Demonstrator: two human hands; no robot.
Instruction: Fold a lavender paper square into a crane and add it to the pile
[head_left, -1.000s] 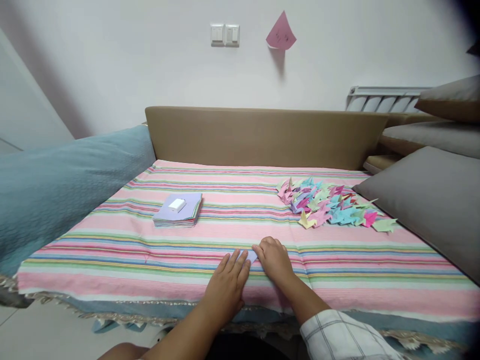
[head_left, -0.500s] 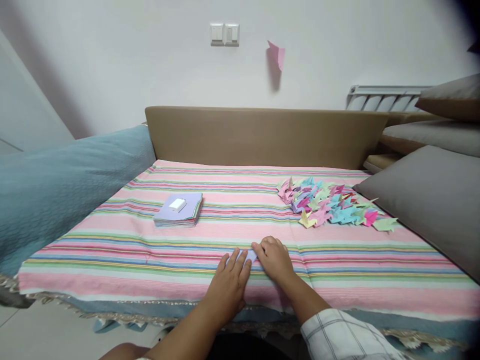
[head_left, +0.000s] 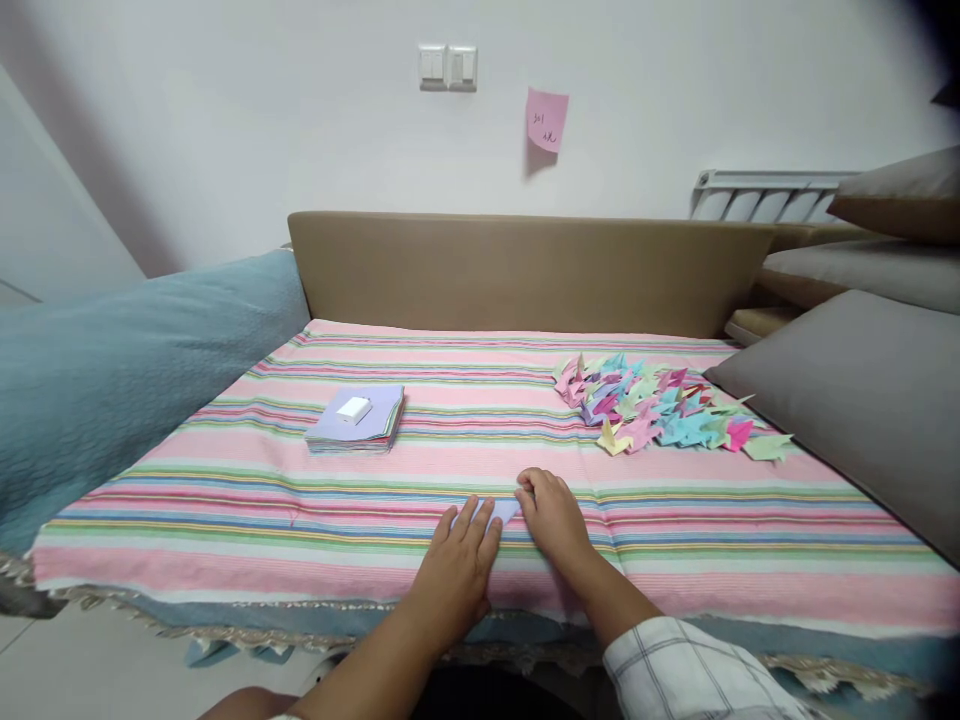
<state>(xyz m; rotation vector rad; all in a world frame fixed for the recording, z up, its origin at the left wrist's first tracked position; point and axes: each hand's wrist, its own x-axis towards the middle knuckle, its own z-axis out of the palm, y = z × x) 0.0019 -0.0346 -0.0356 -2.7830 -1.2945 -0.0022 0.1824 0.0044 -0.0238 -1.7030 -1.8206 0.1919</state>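
Observation:
A folded piece of pale lilac origami paper [head_left: 505,509] lies on the striped cloth near the front, its right end narrowing to a point. My left hand [head_left: 461,560] rests flat on it with fingers spread, covering most of the sheet. At the pointed right end is my right hand [head_left: 551,515], its fingers curled and the thumb and forefinger together on the paper's tip. Toward the back right sits a cluster of folded paper cranes [head_left: 652,405] in several colours. On the left a stack of square coloured paper [head_left: 379,415] carries a small white block [head_left: 354,410].
The striped cloth [head_left: 225,500] covers a sofa seat with a tan backrest [head_left: 525,275]. A blue-covered armrest [head_left: 165,330] bounds the left, grey cushions [head_left: 862,390] the right. A pink sticky note [head_left: 547,120] hangs on the wall beside the light switches [head_left: 448,68].
My right hand has slid slightly right along the paper to its tip, uncovering more of it. My left hand stays in place. The pink note on the wall has flapped down, showing writing.

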